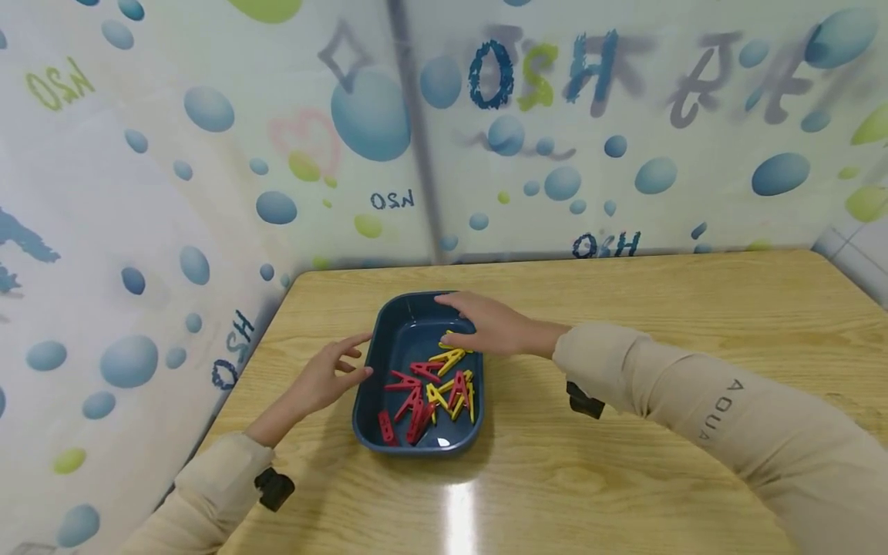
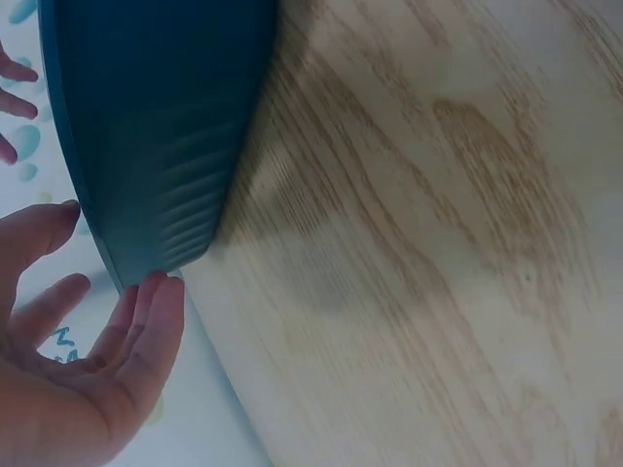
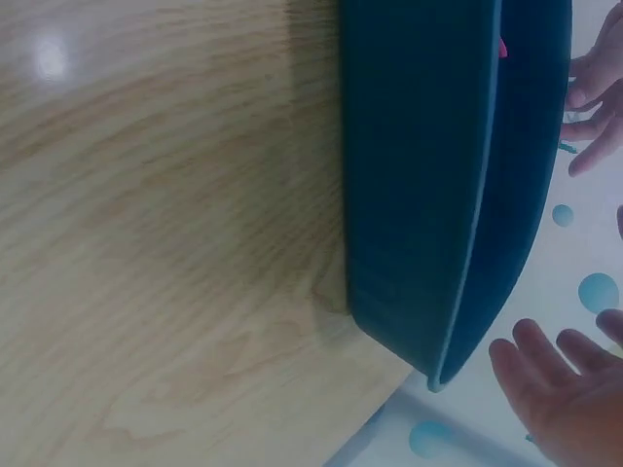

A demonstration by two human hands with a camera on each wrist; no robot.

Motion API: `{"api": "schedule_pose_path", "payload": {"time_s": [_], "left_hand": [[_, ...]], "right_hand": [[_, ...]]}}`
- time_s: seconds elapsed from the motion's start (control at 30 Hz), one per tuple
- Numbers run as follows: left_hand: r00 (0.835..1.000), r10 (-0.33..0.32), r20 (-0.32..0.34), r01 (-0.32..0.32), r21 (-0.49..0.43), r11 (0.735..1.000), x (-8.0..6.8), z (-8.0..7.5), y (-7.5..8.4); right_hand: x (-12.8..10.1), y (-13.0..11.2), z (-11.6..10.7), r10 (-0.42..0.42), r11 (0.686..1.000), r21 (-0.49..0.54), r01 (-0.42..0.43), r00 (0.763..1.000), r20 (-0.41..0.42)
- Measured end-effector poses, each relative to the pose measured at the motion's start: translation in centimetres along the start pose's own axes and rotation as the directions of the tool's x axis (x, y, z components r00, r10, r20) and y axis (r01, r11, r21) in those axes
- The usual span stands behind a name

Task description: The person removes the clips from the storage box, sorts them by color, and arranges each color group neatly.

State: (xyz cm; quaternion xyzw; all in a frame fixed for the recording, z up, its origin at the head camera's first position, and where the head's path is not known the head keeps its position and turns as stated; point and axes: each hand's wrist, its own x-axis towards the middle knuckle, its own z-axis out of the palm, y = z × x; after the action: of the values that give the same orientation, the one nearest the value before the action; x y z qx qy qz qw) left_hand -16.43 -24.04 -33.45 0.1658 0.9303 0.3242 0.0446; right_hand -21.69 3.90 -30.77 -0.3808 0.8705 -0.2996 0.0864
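Note:
A dark blue plastic basin [image 1: 416,307] stands on the wooden table, with red clothespins [image 1: 385,426] and yellow clothespins [image 1: 451,361] scattered inside. At its left wall is my left hand [image 1: 326,378], with thumb and fingers spread and the tips right at the rim. In the left wrist view, the fingers [image 2: 156,326] reach up to the basin's ribbed end. My right hand [image 1: 496,324] hovers over the far right corner, fingers extended and nothing held. Loosely bent fingers [image 3: 535,355] show beside the basin's rim [image 3: 435,382] in the right wrist view.
The wooden table [image 1: 666,301] stretches away to the right of the basin. Behind it and along its left side hangs a pale curtain [image 1: 277,139] printed with blue and green drops. Both sleeves carry a black wrist device [image 1: 585,401].

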Motion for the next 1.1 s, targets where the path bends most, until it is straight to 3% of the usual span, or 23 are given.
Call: {"api": "schedule_pose_path", "payload": {"time_s": [0.2, 0.4, 0.73, 1.1], "left_hand": [[0.996, -0.074, 0.049, 0.078, -0.098, 0.992, 0.4, -0.4, -0.3], [0.984, -0.152, 0.092, 0.169, -0.203, 0.964, 0.7, -0.4, -0.5], [0.979, -0.185, 0.089, 0.202, -0.262, 0.944, 1.4, -0.2, -0.6], [0.981, -0.186, 0.051, 0.192, -0.271, 0.943, 2.9, 0.1, -1.2]], "right_hand": [[2.0, -0.6, 0.0, -0.025, 1.000, 0.012, 0.024, 0.998, 0.049], [3.5, -0.8, 0.2, -0.051, 0.997, 0.062, 0.047, 0.996, 0.066], [4.7, 0.1, 1.7, -0.031, 0.998, 0.049, 0.027, 0.996, 0.082], [5.3, 0.3, 3.1, -0.012, 0.996, 0.093, 0.002, 0.995, 0.102]]}}
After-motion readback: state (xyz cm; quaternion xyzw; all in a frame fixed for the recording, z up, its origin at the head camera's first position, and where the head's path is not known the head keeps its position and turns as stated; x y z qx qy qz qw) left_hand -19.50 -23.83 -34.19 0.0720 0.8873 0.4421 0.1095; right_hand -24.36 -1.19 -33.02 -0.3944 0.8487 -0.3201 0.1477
